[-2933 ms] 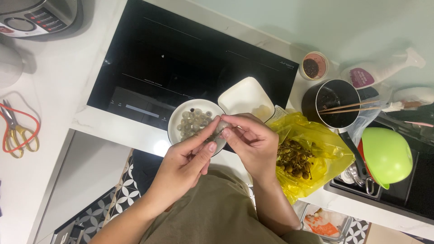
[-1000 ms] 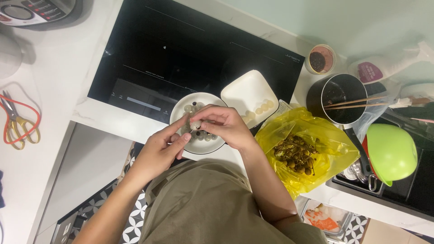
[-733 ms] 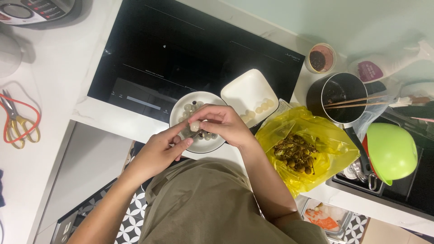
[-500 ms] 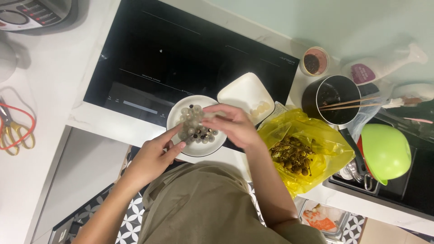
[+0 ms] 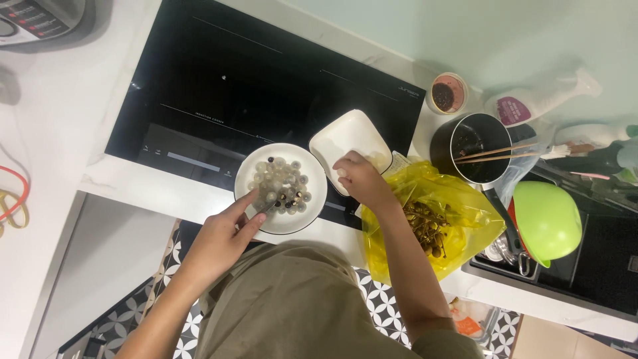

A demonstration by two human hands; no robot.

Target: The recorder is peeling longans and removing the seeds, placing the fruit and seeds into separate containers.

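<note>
A round white bowl (image 5: 252, 216) of peeled translucent fruits and dark seeds sits at the counter's front edge. My left hand (image 5: 222, 233) rests at its near-left rim, fingertips pinched on a small thin dark tool over the fruits. My right hand (image 5: 357, 181) is to the right, over the near edge of a white square dish (image 5: 349, 136), fingers curled around a small pale piece. Just right of that wrist lies an open yellow plastic bag (image 5: 465, 219) holding brown shells and stems.
A black induction hob (image 5: 266, 86) lies behind the bowl. A black pot (image 5: 468, 139) with chopsticks, a small cup (image 5: 445, 93), a spray bottle (image 5: 538, 103) and a green bowl (image 5: 548, 219) over the sink crowd the right. An appliance (image 5: 40, 16) stands far left.
My hands were together over the round bowl; now they have parted. The right hand moved right to the square dish, the left hand stayed at the bowl's rim.
</note>
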